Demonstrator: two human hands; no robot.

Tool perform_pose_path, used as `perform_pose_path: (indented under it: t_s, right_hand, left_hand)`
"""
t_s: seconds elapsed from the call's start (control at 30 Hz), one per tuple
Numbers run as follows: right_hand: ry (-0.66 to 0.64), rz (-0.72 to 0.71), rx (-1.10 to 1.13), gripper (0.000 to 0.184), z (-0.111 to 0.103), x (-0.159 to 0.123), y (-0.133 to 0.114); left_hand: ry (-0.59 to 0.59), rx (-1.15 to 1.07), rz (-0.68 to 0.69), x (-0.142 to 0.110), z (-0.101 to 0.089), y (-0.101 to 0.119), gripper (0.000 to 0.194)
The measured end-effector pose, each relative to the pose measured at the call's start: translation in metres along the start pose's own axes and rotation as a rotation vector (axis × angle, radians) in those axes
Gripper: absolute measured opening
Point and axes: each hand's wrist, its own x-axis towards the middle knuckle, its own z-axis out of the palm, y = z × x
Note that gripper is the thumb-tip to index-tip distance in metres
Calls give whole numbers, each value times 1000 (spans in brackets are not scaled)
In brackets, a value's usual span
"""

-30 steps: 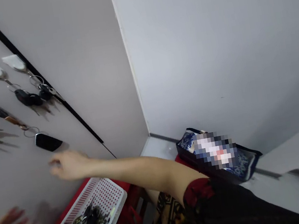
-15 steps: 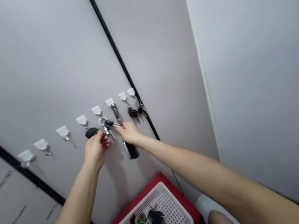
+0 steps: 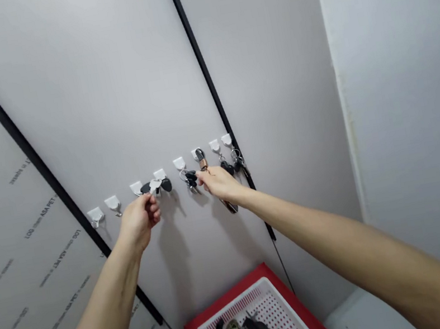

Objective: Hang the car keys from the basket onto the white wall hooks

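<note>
A row of small white wall hooks (image 3: 179,163) runs across the grey panel wall. My left hand (image 3: 141,218) is closed in a pinch on a black key set (image 3: 156,186) held up against one hook. My right hand (image 3: 220,182) is closed around another black key bunch (image 3: 191,178) hanging from the hook beside it. Further right hang a brown-strapped key fob (image 3: 201,159) and two more black key bunches (image 3: 233,163). The three hooks at the left end carry nothing.
A white perforated basket (image 3: 285,317) holding several keys and a yellow-green tag stands on a red surface (image 3: 242,288) below the hooks. Black vertical strips (image 3: 204,76) divide the wall panels. A plain wall (image 3: 404,98) closes the corner on the right.
The view swung up from the basket to the hooks. My left hand has carried its black key set left, up to a hook. My right hand stays on the neighbouring key bunch.
</note>
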Motion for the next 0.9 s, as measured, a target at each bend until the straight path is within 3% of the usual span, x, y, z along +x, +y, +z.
perform_pose_path:
  t_s: [0.2,0.37,0.57,0.7,0.77,0.9]
  right_hand:
    - [32,-40,-214,30,-16,30,-43]
    - [-125,-46,-326,24,-19,53,-64]
    - [-16,80,133,31,-26,59,-56]
    - [-36,173,398,31,-36,56,-46]
    - [-28,126,326,28,-35,58,-44]
    - [32,-44,-125,25,-24,62,-40]
  left_hand:
    - [25,170,204,9,10,39,14]
    - [-31,372,104,26,24,30,15]
    - [46,90,55,21,34,23,17]
    - [65,-93,72,18,41,24,18]
    - [86,-132,67,21,48,22,18]
    - [114,-150,12,26,65,8,16]
